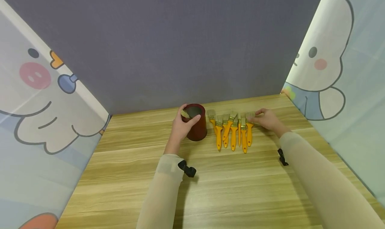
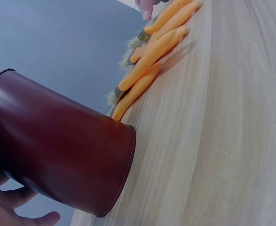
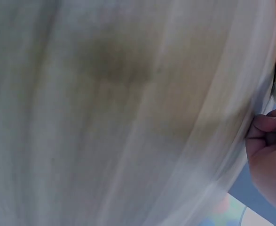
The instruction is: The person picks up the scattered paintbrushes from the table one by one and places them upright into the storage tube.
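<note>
A dark red cylindrical pot point(image 1: 197, 130) stands upright on the table. My left hand point(image 1: 180, 127) grips it at its left side, the thumb over the rim. Pale bristles of a paintbrush point(image 1: 185, 114) show inside the pot by the fingers; its handle is hidden. In the left wrist view the pot point(image 2: 62, 146) fills the left side, with fingers point(image 2: 20, 200) beside its wall. Several flat paintbrushes point(image 1: 234, 135) with yellow-orange handles lie right of the pot, bristles away from me. My right hand point(image 1: 267, 119) is at the bristles of the rightmost brush point(image 1: 249, 135), fingers partly curled.
A wood-grain table point(image 1: 228, 189) carries everything. Behind it rises a grey panel point(image 1: 156, 48). Cartoon-printed curtains point(image 1: 340, 98) hang on both sides. A black strap end point(image 1: 187, 169) sticks out from each wrist.
</note>
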`<state>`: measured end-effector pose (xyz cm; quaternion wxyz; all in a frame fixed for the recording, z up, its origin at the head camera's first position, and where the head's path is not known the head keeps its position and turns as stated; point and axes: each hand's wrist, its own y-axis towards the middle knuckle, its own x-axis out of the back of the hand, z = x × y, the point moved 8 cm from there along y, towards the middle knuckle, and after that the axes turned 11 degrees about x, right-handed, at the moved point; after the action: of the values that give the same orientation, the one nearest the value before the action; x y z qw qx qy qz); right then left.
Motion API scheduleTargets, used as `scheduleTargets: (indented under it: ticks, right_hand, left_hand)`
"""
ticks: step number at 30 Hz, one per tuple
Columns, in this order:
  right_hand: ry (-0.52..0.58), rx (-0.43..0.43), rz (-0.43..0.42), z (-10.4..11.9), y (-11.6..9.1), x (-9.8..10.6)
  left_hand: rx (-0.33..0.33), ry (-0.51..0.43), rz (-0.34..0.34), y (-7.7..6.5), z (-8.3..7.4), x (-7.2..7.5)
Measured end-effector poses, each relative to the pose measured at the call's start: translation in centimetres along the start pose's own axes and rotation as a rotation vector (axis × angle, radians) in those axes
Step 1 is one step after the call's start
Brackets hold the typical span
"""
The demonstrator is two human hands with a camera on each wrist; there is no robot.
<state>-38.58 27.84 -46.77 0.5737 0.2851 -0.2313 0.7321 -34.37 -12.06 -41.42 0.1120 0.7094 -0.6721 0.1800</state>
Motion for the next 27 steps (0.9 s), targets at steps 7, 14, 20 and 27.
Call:
scheduleTargets:
  ticks: [7,14,20,27]
  right_hand:
    - [-0.096,-0.01,-0.021,-0.4,-0.2,-0.4]
    - [-0.091,-0.013,0.002,0.0,0.3,-1.2]
    - [-0.046,-0.034,0.034,0.2,0.1,-1.5]
    - [0.07,-0.025,0.016,0.1,-0.8,-0.8]
  left_hand:
    - [0.003,-0.016,-0.003,0.0,0.0,-0.3]
    - [0.009,-0.021,-0.01,0.1,0.2,-0.2]
    - [0.021,-0.01,-0.015,0.0,0.4,-0.1]
    - [0.018,0.001,-0.011,-0.1,0.3,-0.2]
